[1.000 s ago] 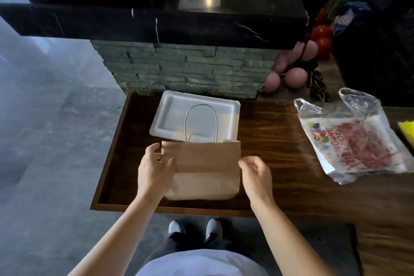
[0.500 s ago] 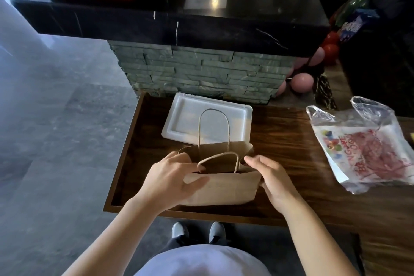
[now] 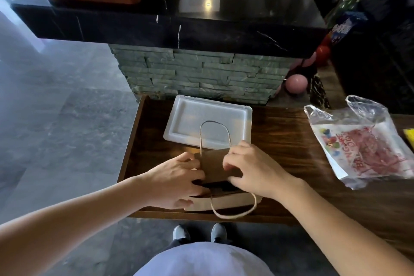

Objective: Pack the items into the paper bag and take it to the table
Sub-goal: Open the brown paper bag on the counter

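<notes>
A brown paper bag stands on the dark wooden counter near its front edge, its mouth spread into a dark gap. My left hand grips the bag's left rim with fingers inside the opening. My right hand holds the right rim and far panel. One twine handle stands up behind the bag, the other hangs over the front. Behind the bag lies a white foam container. A clear plastic packet of red balloons lies to the right.
A black marble ledge on a stone-clad base overhangs the counter's back. Pink and red balloons sit at the back right. A yellow object shows at the right edge. Grey floor lies to the left.
The bag went from folded flat to standing with its mouth pulled apart. Both hands moved from its outer sides onto the rim, and the front handle dropped over the front.
</notes>
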`<state>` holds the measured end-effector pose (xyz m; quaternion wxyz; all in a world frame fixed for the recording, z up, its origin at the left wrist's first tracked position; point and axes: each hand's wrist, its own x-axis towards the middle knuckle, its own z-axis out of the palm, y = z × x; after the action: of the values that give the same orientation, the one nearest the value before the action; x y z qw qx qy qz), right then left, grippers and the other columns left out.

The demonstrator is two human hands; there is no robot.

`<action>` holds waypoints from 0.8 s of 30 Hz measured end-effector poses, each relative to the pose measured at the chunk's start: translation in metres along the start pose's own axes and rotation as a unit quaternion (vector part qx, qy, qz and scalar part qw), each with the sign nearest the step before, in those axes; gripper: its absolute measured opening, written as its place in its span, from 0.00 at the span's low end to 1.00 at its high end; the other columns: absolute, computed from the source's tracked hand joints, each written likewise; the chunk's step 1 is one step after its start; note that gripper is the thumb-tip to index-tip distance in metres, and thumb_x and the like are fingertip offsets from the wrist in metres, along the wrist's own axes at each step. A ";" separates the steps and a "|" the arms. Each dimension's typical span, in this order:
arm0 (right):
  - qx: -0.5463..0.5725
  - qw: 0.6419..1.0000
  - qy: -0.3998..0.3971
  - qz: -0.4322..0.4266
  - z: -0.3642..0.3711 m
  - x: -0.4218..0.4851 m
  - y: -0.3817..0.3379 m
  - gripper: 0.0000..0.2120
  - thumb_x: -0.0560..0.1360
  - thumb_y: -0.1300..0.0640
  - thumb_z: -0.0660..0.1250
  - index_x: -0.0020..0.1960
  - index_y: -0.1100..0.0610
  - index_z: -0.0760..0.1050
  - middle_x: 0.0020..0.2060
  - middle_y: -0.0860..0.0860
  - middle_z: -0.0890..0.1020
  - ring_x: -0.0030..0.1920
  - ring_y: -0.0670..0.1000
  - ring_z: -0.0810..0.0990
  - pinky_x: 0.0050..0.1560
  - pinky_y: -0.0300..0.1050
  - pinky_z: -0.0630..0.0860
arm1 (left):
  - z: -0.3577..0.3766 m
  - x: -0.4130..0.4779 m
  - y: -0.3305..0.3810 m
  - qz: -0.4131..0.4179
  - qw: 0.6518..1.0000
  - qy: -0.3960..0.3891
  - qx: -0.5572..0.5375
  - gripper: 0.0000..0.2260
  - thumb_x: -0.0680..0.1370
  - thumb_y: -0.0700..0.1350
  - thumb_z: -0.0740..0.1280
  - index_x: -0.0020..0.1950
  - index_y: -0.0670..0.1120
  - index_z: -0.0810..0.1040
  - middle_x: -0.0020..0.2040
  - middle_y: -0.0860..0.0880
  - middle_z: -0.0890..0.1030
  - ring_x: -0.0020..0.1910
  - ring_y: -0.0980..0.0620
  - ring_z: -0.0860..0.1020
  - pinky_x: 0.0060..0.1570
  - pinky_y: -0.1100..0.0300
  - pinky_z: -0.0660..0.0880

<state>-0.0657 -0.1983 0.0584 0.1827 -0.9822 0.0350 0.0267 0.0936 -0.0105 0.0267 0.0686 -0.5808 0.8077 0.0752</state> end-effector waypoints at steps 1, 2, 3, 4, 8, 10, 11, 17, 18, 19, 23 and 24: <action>-0.009 1.000 -0.022 -0.011 0.002 0.003 -0.003 0.08 0.69 0.53 0.74 0.48 0.52 0.81 0.44 0.48 0.80 0.49 0.49 0.74 0.48 0.44 0.75 | 0.001 0.001 0.000 0.007 1.000 -0.011 -0.001 0.17 0.76 0.59 0.66 0.63 0.56 0.79 0.57 0.53 0.80 0.58 0.48 0.73 0.65 0.51 0.65; -0.017 0.999 -0.047 -0.019 0.003 0.005 -0.005 0.09 0.70 0.53 0.73 0.49 0.52 0.82 0.45 0.48 0.81 0.49 0.50 0.75 0.49 0.45 0.76 | 0.001 0.003 0.001 0.011 1.000 -0.019 -0.007 0.18 0.76 0.60 0.65 0.63 0.56 0.79 0.57 0.53 0.80 0.57 0.49 0.73 0.64 0.53 0.67; -0.019 0.997 -0.075 -0.020 0.003 0.008 -0.008 0.08 0.71 0.53 0.72 0.50 0.51 0.82 0.45 0.48 0.82 0.48 0.50 0.76 0.49 0.47 0.77 | 0.000 0.004 0.001 0.011 0.999 -0.026 -0.016 0.18 0.76 0.60 0.65 0.62 0.55 0.80 0.56 0.53 0.80 0.57 0.49 0.73 0.62 0.54 0.68; -0.020 0.994 -0.109 -0.015 0.003 0.012 -0.011 0.07 0.72 0.54 0.70 0.50 0.50 0.81 0.44 0.48 0.83 0.47 0.50 0.78 0.49 0.49 0.78 | 0.000 0.005 0.002 0.010 0.999 -0.031 -0.024 0.18 0.76 0.60 0.65 0.61 0.54 0.80 0.55 0.52 0.80 0.56 0.50 0.73 0.60 0.54 0.70; -0.083 0.943 -0.318 0.060 0.002 0.032 -0.023 0.11 0.73 0.62 0.65 0.53 0.53 0.79 0.42 0.52 0.80 0.43 0.55 0.79 0.38 0.48 0.77 | -0.005 0.011 0.009 0.018 0.999 -0.042 -0.020 0.16 0.76 0.60 0.64 0.54 0.51 0.83 0.50 0.51 0.79 0.51 0.49 0.73 0.53 0.54 0.74; -0.083 0.910 -0.398 0.084 -0.001 0.042 -0.026 0.13 0.73 0.63 0.66 0.56 0.55 0.79 0.44 0.53 0.79 0.44 0.55 0.79 0.36 0.45 0.75 | -0.008 0.014 0.015 0.024 0.998 -0.054 -0.010 0.16 0.75 0.60 0.65 0.51 0.51 0.83 0.49 0.51 0.78 0.49 0.49 0.74 0.51 0.54 0.73; -0.082 0.900 -0.417 0.094 -0.003 0.046 -0.027 0.14 0.73 0.62 0.69 0.58 0.55 0.78 0.46 0.53 0.80 0.46 0.55 0.79 0.39 0.46 0.77 | -0.010 0.015 0.018 0.026 0.998 -0.062 -0.003 0.16 0.74 0.61 0.65 0.49 0.51 0.84 0.48 0.51 0.78 0.47 0.49 0.74 0.49 0.54 0.72; -0.137 0.884 -0.433 0.112 -0.006 0.051 -0.022 0.43 0.63 0.52 0.81 0.73 0.52 0.64 0.59 0.55 0.78 0.56 0.57 0.79 0.53 0.49 0.79 | -0.021 0.013 0.023 0.006 0.993 -0.103 0.049 0.19 0.73 0.60 0.66 0.53 0.47 0.83 0.50 0.46 0.78 0.46 0.45 0.75 0.49 0.49 0.75; -0.138 0.884 -0.432 0.116 -0.004 0.050 -0.019 0.51 0.62 0.51 0.82 0.77 0.50 0.56 0.63 0.56 0.76 0.60 0.59 0.77 0.57 0.52 0.78 | -0.022 0.013 0.023 0.003 0.992 -0.112 0.061 0.19 0.72 0.59 0.68 0.54 0.47 0.83 0.51 0.46 0.79 0.46 0.44 0.76 0.50 0.49 0.75; -0.140 0.883 -0.430 0.123 -0.003 0.049 -0.016 0.58 0.60 0.51 0.82 0.78 0.46 0.47 0.68 0.57 0.71 0.64 0.61 0.73 0.61 0.56 0.75 | -0.023 0.012 0.022 0.000 0.990 -0.118 0.073 0.18 0.72 0.58 0.69 0.54 0.47 0.83 0.50 0.45 0.80 0.46 0.44 0.76 0.51 0.48 0.75; -0.156 0.884 -0.418 0.140 0.002 0.044 -0.006 0.70 0.56 0.46 0.83 0.75 0.37 0.31 0.78 0.56 0.50 0.74 0.66 0.54 0.69 0.66 0.65 | -0.031 0.010 0.014 -0.006 0.985 -0.139 0.098 0.11 0.74 0.55 0.69 0.49 0.49 0.83 0.47 0.48 0.83 0.48 0.45 0.76 0.54 0.49 0.71; -0.155 0.883 -0.420 0.139 0.003 0.043 -0.005 0.71 0.56 0.45 0.84 0.74 0.36 0.29 0.79 0.56 0.47 0.75 0.67 0.51 0.70 0.67 0.62 | -0.034 0.009 0.011 -0.003 0.984 -0.148 0.102 0.10 0.75 0.54 0.69 0.49 0.49 0.83 0.47 0.49 0.83 0.49 0.45 0.76 0.54 0.49 0.70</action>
<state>-0.0226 -0.1955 0.0542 0.0197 -0.8798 0.0870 0.4668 0.0797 -0.0226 0.0586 0.2470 -0.5556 0.7902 0.0772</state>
